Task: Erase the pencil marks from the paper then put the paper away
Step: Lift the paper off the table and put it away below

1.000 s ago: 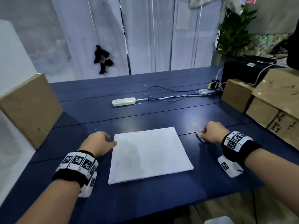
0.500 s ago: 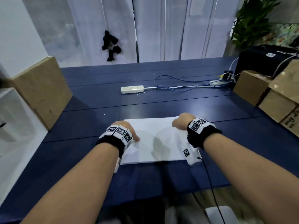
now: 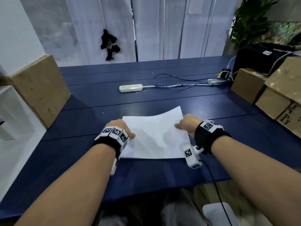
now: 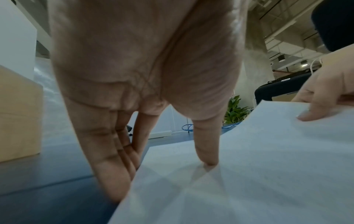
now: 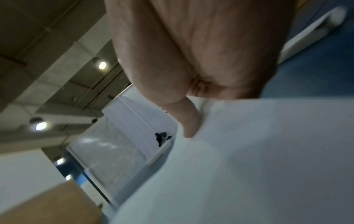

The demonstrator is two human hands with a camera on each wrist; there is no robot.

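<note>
The paper (image 3: 156,136) lies on the worktop (image 3: 81,160) between both hands. A power strip (image 3: 130,88) sits behind it. Boxes (image 3: 40,88) flank both sides.

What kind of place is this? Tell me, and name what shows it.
Probably an office or lab workspace: a long blue table with a power strip and cables, cardboard boxes stacked alongside, and a potted plant by the partition.

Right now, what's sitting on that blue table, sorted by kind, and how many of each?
Paper sheet: 1, its right side lifted off the table, held at its edges by the left hand and right hand
Cardboard boxes: 3, one on the left, two on the right
Power strip: 1
Black case: 1
Total: 6
</note>
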